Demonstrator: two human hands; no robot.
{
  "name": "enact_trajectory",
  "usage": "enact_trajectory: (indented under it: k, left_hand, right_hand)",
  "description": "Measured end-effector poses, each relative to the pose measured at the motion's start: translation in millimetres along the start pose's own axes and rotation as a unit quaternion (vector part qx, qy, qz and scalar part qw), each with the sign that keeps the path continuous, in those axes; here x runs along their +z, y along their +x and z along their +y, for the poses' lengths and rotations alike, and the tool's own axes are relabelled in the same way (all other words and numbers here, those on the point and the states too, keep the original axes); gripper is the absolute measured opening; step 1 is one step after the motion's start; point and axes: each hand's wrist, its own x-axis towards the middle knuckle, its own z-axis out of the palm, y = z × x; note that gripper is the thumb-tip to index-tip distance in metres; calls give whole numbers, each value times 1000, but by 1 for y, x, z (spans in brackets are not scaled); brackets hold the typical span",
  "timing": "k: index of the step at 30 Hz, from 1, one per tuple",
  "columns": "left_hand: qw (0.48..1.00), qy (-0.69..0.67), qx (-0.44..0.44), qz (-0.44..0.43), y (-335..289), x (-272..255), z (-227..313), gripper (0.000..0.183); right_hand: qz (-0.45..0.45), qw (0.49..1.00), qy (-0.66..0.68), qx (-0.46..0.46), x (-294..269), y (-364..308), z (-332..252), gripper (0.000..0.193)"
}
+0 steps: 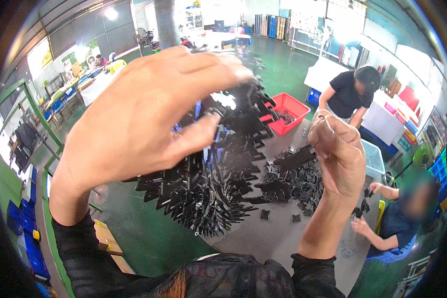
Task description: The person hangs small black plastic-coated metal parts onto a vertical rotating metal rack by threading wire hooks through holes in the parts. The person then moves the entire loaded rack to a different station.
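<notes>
In front of me hangs a dense, round cluster of flat black plastic pieces (184, 198) with notched, spiky ends. My left hand (134, 109) reaches over its upper part, slightly blurred. Its fingers are stretched out and the thumb stands apart from them, with black pieces seen behind the gap. To the right, my right hand (340, 154) is raised and closed, thumb and forefinger pinched together. A long black plastic piece (295, 159) juts leftward from its curled fingers. Whatever tiny thing may sit at the pinched fingertips is too small to name.
Below, a grey table (278, 238) carries a heap of loose black pieces (298, 186). A red basket (288, 111) and a pale blue basket (372, 159) stand beyond. One person (352, 94) stands at the far right; another (402, 218) sits nearer, handling black pieces.
</notes>
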Motion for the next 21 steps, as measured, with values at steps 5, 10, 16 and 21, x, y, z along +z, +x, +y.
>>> enact_trajectory:
  k: [5,10,16,21]
  left_hand:
    - [998,-5,-50,-34,1,3,-6,48]
    - [997,-42,-33,-53,9,16,-14,49]
    - [982,22,-131,-134,14,-5,1,54]
    - [980,-108,-125,-107,21,18,-4,60]
  right_hand:
    - [65,989,-108,79,-31,-1,5,24]
    - [139,961,-181,158,-133,0,33,23]
    - [274,899,-325,102,-227,21,39,24]
    - [82,648,-746,128,-376,-31,63,37]
